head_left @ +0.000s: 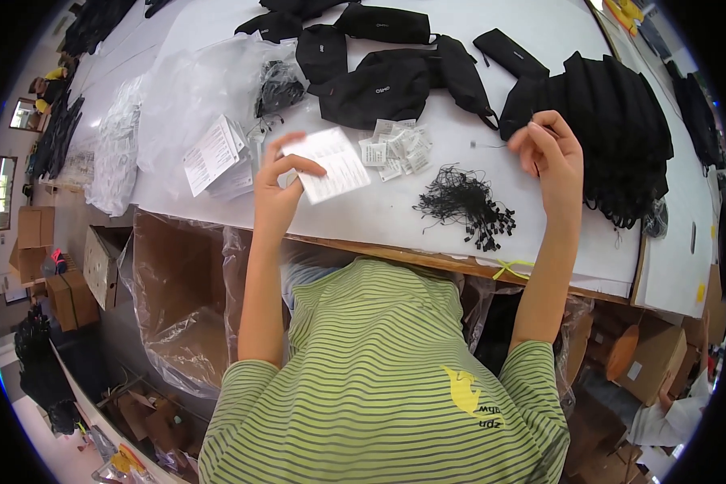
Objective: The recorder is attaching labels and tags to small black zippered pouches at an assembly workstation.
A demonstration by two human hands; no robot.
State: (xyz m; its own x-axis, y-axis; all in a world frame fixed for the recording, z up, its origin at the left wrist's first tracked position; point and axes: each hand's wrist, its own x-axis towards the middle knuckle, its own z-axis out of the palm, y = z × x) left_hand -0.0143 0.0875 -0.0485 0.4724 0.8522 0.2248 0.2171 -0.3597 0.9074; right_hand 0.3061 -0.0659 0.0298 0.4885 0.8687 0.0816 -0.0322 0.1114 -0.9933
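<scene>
My left hand (pixel 278 189) is raised over the near side of the table, its thumb and fingers pinching a white printed card (pixel 336 168). To the right, my right hand (pixel 552 153) is closed at the fingertips on a thin black tag string (pixel 494 146), whose small end hangs out toward the left. Between the hands lie a tangled pile of black tag strings (pixel 466 202) and a heap of small white printed packets (pixel 399 149). A stack of similar white cards (pixel 214 157) rests left of my left hand.
Several black fabric pouches (pixel 375 93) lie across the back of the white table (pixel 363 222). A row of black bags (pixel 613 129) stands at the right. Clear plastic bags (pixel 189 97) cover the left side. Below the edge is a plastic-lined carton (pixel 181 266).
</scene>
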